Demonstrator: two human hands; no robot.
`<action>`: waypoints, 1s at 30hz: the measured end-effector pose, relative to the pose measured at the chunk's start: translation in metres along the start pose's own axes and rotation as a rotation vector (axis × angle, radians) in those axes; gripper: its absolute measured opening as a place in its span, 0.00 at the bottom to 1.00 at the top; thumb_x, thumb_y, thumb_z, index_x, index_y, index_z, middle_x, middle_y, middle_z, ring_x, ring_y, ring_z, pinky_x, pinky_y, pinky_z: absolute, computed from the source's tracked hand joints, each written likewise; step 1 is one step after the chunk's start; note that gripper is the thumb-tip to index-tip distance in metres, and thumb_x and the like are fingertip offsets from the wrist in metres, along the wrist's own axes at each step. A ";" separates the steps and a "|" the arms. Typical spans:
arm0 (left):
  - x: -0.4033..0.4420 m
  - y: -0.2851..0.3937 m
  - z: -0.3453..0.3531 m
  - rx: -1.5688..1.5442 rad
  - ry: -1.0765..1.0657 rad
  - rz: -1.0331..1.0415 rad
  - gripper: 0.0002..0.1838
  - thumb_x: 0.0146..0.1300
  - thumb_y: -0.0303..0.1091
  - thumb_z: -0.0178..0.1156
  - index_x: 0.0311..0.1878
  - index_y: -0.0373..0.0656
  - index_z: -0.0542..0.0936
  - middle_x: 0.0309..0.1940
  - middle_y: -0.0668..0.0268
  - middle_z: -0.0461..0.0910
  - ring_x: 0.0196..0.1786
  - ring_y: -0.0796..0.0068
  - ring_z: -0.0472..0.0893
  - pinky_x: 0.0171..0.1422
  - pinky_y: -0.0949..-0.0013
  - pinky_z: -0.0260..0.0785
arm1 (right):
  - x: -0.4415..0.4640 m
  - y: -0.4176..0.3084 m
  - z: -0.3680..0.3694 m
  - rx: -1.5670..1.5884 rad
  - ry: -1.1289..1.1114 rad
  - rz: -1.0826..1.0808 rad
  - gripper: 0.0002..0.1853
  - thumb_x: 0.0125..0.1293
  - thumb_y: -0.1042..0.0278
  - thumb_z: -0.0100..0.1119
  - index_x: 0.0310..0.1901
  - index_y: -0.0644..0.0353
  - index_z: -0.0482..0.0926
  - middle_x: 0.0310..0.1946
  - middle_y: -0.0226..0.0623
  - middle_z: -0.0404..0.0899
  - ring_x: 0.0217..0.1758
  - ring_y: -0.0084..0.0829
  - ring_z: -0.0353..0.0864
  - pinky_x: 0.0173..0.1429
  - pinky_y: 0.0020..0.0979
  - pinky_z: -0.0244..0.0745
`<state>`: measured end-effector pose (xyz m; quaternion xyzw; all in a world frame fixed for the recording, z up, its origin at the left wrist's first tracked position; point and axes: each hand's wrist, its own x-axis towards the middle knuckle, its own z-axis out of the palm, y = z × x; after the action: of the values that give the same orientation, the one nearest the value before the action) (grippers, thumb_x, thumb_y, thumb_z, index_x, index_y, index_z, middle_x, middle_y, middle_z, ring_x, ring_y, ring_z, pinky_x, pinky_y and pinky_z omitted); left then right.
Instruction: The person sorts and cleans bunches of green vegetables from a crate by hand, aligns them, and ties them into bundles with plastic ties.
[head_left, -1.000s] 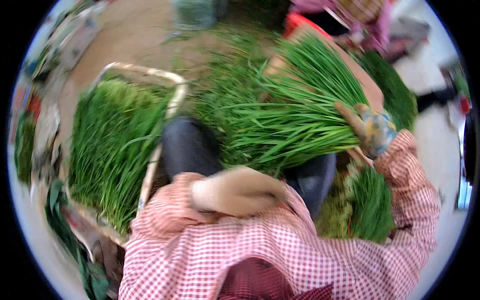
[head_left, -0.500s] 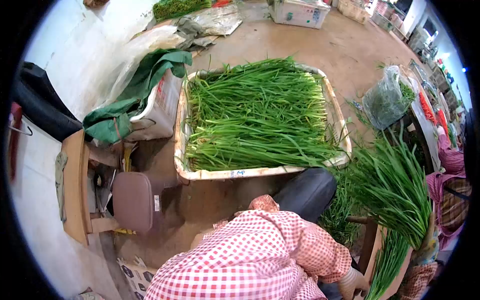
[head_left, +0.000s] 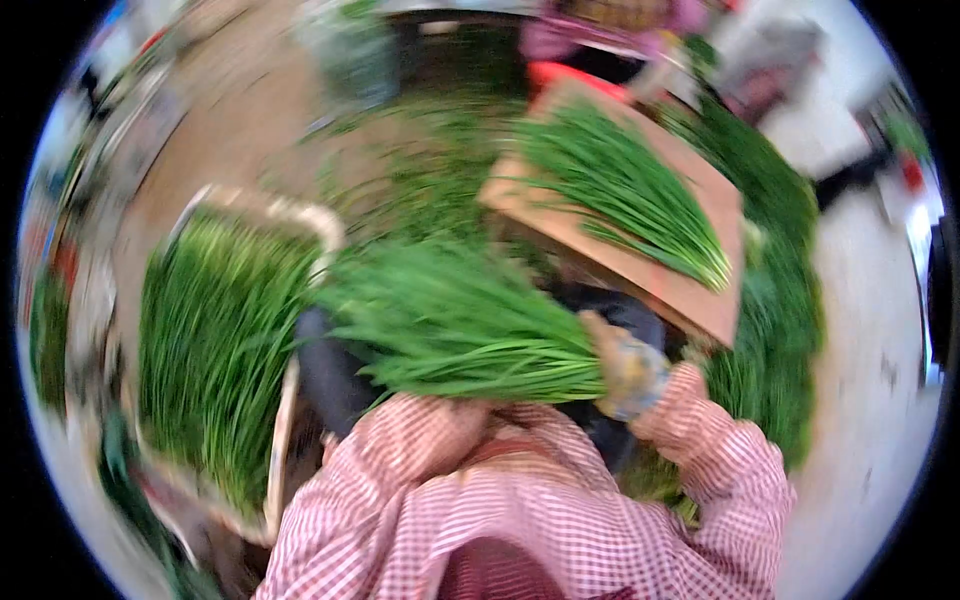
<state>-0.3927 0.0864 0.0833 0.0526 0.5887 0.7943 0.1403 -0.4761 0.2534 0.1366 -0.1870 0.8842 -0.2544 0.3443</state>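
A thick bunch of long green chives (head_left: 470, 330) lies crosswise above the lap, leaves towards the left and pale stem ends towards the right. My right hand (head_left: 625, 372), in a patterned glove, is closed round the stem ends. My left sleeve reaches under the bunch near its middle; the chives hide my left hand, so its fingers cannot be made out. On a tan board (head_left: 590, 225) beyond my right hand lies another bunch of chives (head_left: 640, 190), apart from the one held. Motion blurs much of the view.
At the left stands a pale tub (head_left: 283, 440) filled with rows of chives. Along the right lies a long heap of greens (head_left: 780, 300). Loose leaves (head_left: 420, 180) litter the floor ahead. A plastic bag (head_left: 345, 60) and another person's pink clothing (head_left: 560, 38) are at the back.
The view has swung to the right, so the tub now sits at the left. My right hand has brought its chives in front of my body. My left hand has gone from sight beneath them.
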 end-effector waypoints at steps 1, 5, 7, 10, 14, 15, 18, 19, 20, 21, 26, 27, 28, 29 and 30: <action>0.007 0.005 -0.015 -0.043 0.052 -0.034 0.28 0.59 0.49 0.59 0.59 0.43 0.72 0.50 0.61 0.76 0.51 0.60 0.75 0.53 0.58 0.69 | 0.015 0.053 0.011 -0.173 0.062 -0.340 0.28 0.68 0.45 0.44 0.59 0.58 0.71 0.44 0.43 0.77 0.42 0.39 0.75 0.49 0.36 0.73; 0.072 0.029 -0.061 -0.256 0.281 -0.076 0.29 0.61 0.50 0.57 0.60 0.43 0.71 0.53 0.61 0.74 0.53 0.60 0.74 0.56 0.58 0.67 | 0.037 0.069 -0.018 -0.257 0.125 -0.395 0.40 0.57 0.67 0.59 0.71 0.59 0.53 0.57 0.59 0.70 0.56 0.55 0.74 0.61 0.43 0.70; 0.115 0.039 -0.083 -0.394 0.385 -0.051 0.29 0.62 0.51 0.56 0.61 0.43 0.71 0.54 0.61 0.74 0.54 0.60 0.74 0.58 0.57 0.66 | 0.041 0.074 -0.058 -0.394 0.273 -0.449 0.36 0.62 0.66 0.58 0.70 0.60 0.54 0.56 0.58 0.71 0.58 0.52 0.74 0.62 0.41 0.69; 0.175 0.055 -0.119 -0.573 0.512 0.006 0.29 0.63 0.52 0.55 0.62 0.43 0.70 0.56 0.61 0.73 0.56 0.60 0.73 0.60 0.57 0.65 | 0.076 0.089 -0.123 0.117 0.244 -0.440 0.29 0.68 0.62 0.52 0.67 0.63 0.57 0.54 0.52 0.75 0.53 0.46 0.79 0.58 0.38 0.76; 0.229 0.081 -0.180 -0.677 0.659 0.127 0.30 0.65 0.53 0.53 0.63 0.43 0.69 0.59 0.62 0.72 0.58 0.60 0.71 0.64 0.56 0.63 | 0.109 0.091 -0.196 1.403 0.096 0.066 0.27 0.71 0.57 0.48 0.65 0.63 0.59 0.51 0.48 0.78 0.47 0.42 0.83 0.51 0.36 0.82; 0.235 0.091 -0.197 -0.679 0.682 0.158 0.30 0.65 0.53 0.52 0.63 0.42 0.69 0.60 0.62 0.72 0.59 0.60 0.71 0.65 0.56 0.63 | 0.114 0.093 -0.208 1.388 0.099 0.071 0.27 0.71 0.58 0.48 0.65 0.63 0.59 0.51 0.48 0.78 0.48 0.43 0.83 0.52 0.36 0.81; 0.227 0.114 -0.255 -0.577 0.560 0.302 0.30 0.67 0.54 0.50 0.64 0.42 0.68 0.62 0.62 0.71 0.61 0.60 0.70 0.67 0.55 0.61 | 0.129 0.106 -0.226 1.193 0.123 0.067 0.28 0.69 0.58 0.50 0.65 0.63 0.59 0.51 0.48 0.78 0.48 0.43 0.82 0.53 0.36 0.81; 0.218 0.120 -0.274 -0.516 0.462 0.347 0.30 0.67 0.55 0.50 0.64 0.42 0.68 0.62 0.62 0.71 0.61 0.60 0.70 0.68 0.55 0.61 | 0.132 0.110 -0.228 1.112 0.123 0.061 0.28 0.68 0.59 0.51 0.65 0.63 0.59 0.51 0.48 0.78 0.49 0.43 0.82 0.53 0.36 0.80; 0.210 0.125 -0.288 -0.454 0.392 0.384 0.30 0.68 0.55 0.49 0.64 0.42 0.68 0.63 0.62 0.70 0.62 0.60 0.69 0.69 0.55 0.60 | 0.135 0.114 -0.227 1.029 0.123 0.053 0.29 0.68 0.59 0.52 0.65 0.63 0.59 0.51 0.48 0.78 0.49 0.43 0.82 0.53 0.36 0.80; 0.209 0.143 -0.282 -0.548 0.712 0.376 0.29 0.68 0.53 0.49 0.64 0.41 0.67 0.64 0.59 0.69 0.63 0.59 0.69 0.68 0.54 0.60 | 0.138 0.117 -0.227 0.943 0.119 0.042 0.29 0.67 0.59 0.52 0.65 0.63 0.60 0.51 0.48 0.78 0.49 0.43 0.82 0.53 0.36 0.80; 0.197 0.183 -0.268 0.087 1.163 0.536 0.24 0.64 0.38 0.59 0.60 0.39 0.70 0.55 0.59 0.75 0.54 0.65 0.75 0.59 0.63 0.67 | 0.148 0.123 -0.234 0.384 0.111 -0.047 0.31 0.64 0.60 0.56 0.65 0.63 0.60 0.51 0.49 0.77 0.51 0.43 0.81 0.55 0.36 0.79; 0.206 0.185 -0.216 0.313 1.081 0.621 0.22 0.61 0.34 0.62 0.58 0.39 0.72 0.50 0.60 0.77 0.51 0.67 0.77 0.56 0.66 0.69 | 0.150 0.124 -0.234 0.249 0.121 -0.069 0.31 0.63 0.61 0.57 0.65 0.63 0.60 0.51 0.49 0.77 0.51 0.43 0.80 0.55 0.36 0.78; 0.220 0.179 -0.174 0.502 0.945 0.703 0.19 0.58 0.29 0.64 0.53 0.40 0.75 0.44 0.63 0.79 0.47 0.71 0.77 0.54 0.71 0.69 | 0.151 0.124 -0.233 0.119 0.133 -0.088 0.32 0.62 0.61 0.57 0.65 0.63 0.60 0.51 0.49 0.77 0.51 0.44 0.80 0.56 0.36 0.78; 0.235 0.167 -0.123 0.490 0.731 0.679 0.19 0.57 0.28 0.65 0.53 0.40 0.75 0.45 0.63 0.78 0.48 0.70 0.77 0.55 0.69 0.69 | 0.152 0.125 -0.234 0.016 0.147 -0.116 0.32 0.62 0.61 0.58 0.65 0.63 0.61 0.51 0.49 0.77 0.52 0.44 0.80 0.56 0.36 0.78; 0.245 0.153 -0.098 1.045 0.545 0.659 0.25 0.54 0.28 0.67 0.57 0.41 0.73 0.49 0.62 0.77 0.51 0.68 0.76 0.57 0.67 0.69 | 0.153 0.126 -0.233 -0.089 0.164 -0.134 0.33 0.61 0.61 0.59 0.65 0.63 0.61 0.51 0.49 0.77 0.52 0.44 0.80 0.56 0.36 0.78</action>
<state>-0.6756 0.0247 0.1795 0.0882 0.8632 0.3911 -0.3069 -0.7658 0.3521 0.1328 -0.2395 0.9053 -0.2518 0.2442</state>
